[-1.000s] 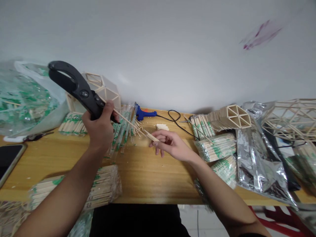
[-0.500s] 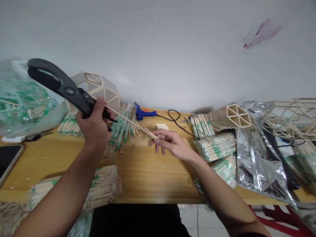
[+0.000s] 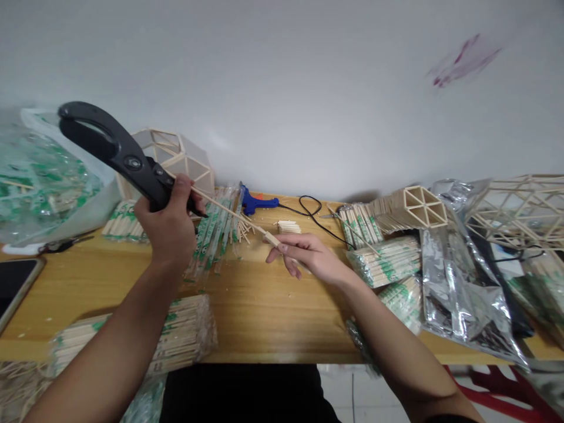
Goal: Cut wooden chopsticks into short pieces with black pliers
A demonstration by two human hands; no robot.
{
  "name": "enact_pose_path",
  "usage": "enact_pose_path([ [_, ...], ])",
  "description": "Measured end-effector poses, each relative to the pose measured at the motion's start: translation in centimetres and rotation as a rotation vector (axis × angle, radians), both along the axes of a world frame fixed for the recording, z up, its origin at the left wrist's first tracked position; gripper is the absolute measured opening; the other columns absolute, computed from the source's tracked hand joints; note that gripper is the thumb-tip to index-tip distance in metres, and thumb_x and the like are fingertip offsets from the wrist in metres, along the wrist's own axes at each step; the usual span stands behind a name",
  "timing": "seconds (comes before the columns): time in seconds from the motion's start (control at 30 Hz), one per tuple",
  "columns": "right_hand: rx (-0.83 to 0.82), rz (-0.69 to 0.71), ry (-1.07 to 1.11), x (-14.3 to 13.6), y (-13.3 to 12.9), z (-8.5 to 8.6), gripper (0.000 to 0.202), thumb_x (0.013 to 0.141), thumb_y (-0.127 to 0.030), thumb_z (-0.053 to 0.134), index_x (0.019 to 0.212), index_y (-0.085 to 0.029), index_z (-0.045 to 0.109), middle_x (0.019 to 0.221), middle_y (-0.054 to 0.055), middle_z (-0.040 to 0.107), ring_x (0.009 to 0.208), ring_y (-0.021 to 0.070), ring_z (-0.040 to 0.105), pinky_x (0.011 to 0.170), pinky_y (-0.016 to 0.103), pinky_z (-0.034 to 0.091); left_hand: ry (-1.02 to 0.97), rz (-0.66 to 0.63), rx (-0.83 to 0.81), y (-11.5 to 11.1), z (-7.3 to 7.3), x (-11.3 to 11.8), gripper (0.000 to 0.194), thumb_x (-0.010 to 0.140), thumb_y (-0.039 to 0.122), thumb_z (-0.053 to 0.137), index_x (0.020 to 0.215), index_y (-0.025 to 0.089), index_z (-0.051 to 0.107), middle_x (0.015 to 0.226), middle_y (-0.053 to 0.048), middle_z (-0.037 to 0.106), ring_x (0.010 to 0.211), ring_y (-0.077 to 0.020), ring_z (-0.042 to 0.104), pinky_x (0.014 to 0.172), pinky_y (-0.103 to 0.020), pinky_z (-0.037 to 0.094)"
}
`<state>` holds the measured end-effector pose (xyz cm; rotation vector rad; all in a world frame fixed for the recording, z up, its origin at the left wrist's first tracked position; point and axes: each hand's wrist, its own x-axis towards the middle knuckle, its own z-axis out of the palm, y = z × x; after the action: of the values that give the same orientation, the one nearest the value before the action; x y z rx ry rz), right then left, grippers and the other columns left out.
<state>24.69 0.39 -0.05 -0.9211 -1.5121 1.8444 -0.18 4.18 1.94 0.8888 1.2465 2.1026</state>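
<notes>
My left hand [image 3: 170,220] is closed round dark grey pruning shears [image 3: 127,158], whose handles point up and left. The same hand pinches a long thin wooden stick [image 3: 227,210] that slopes down to the right. My right hand [image 3: 308,255] pinches a short wooden piece [image 3: 271,239] between thumb and forefinger, its other fingers loosely spread. The far end of the long stick meets this short piece; whether they are joined I cannot tell. Below and behind the stick lie paper-and-plastic chopstick wrappers [image 3: 211,235] and a small pile of cut stick pieces [image 3: 288,226].
A blue glue gun [image 3: 259,202] with a black cord lies near the wall. Wrapped chopstick bundles [image 3: 388,261] lie at right, one more [image 3: 187,332] at the front left. Stick-built frames [image 3: 425,207] stand on both sides. A phone [image 3: 17,288] rests at the left edge.
The short piece has turned and lines up more with the long stick, whose end now meets it. The shears and my left hand have shifted slightly right.
</notes>
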Motion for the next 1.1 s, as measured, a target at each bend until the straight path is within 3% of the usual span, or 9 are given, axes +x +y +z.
enact_pose_path([
  [0.27, 0.024, -0.014, -0.079, -0.1, 0.1, -0.2, 0.030, 0.094, -0.039, 0.068, 0.114, -0.019, 0.076, 0.098, 0.006, 0.078, 0.056, 0.0087, 0.057, 0.044, 0.019, 0.044, 0.006, -0.030, -0.060, 0.2, -0.4, -0.3, 0.024, 0.079, 0.029, 0.079, 0.070, 0.017, 0.060, 0.052, 0.005, 0.057, 0.045, -0.0097, 0.053, 0.046, -0.025, 0.047],
  [0.53, 0.009, 0.011, -0.051, 0.0, 0.2, -0.2, 0.027, 0.096, -0.039, 0.067, 0.107, -0.016, 0.077, 0.099, 0.008, 0.077, 0.058, 0.0097, 0.059, 0.048, 0.022, 0.045, 0.025, -0.012, -0.034, 0.3, -0.4, -0.3, 0.025, 0.079, 0.030, 0.080, 0.069, 0.016, 0.061, 0.051, 0.005, 0.055, 0.044, -0.0100, 0.050, 0.044, -0.026, 0.044],
  [0.7, 0.064, -0.001, -0.087, 0.0, 0.3, -0.6, 0.035, 0.095, -0.038, 0.069, 0.123, -0.017, 0.073, 0.099, 0.008, 0.078, 0.059, 0.0097, 0.057, 0.049, 0.022, 0.045, 0.071, -0.050, -0.039, 0.1, -0.5, -0.5, 0.024, 0.083, 0.027, 0.076, 0.069, 0.017, 0.060, 0.051, 0.005, 0.056, 0.046, -0.0100, 0.052, 0.048, -0.026, 0.045],
  [0.87, 0.106, -0.040, -0.073, -0.4, 0.2, -0.9, 0.042, 0.094, -0.036, 0.071, 0.129, -0.015, 0.071, 0.096, 0.008, 0.078, 0.060, 0.0092, 0.055, 0.051, 0.022, 0.044, 0.146, -0.137, -0.116, -0.6, -1.0, 0.5, 0.036, 0.085, 0.032, 0.077, 0.060, 0.019, 0.054, 0.051, 0.005, 0.053, 0.046, -0.0084, 0.050, 0.047, -0.024, 0.040],
  [1.1, 0.198, -0.108, -0.085, -1.0, -0.1, -1.3, 0.041, 0.094, -0.040, 0.070, 0.125, -0.015, 0.074, 0.094, 0.009, 0.078, 0.058, 0.0089, 0.050, 0.053, 0.023, 0.042, 0.181, -0.126, -0.182, -1.1, -1.7, 1.7, 0.037, 0.081, 0.041, 0.080, 0.062, 0.022, 0.055, 0.050, 0.005, 0.052, 0.044, -0.0093, 0.046, 0.044, -0.024, 0.039],
])
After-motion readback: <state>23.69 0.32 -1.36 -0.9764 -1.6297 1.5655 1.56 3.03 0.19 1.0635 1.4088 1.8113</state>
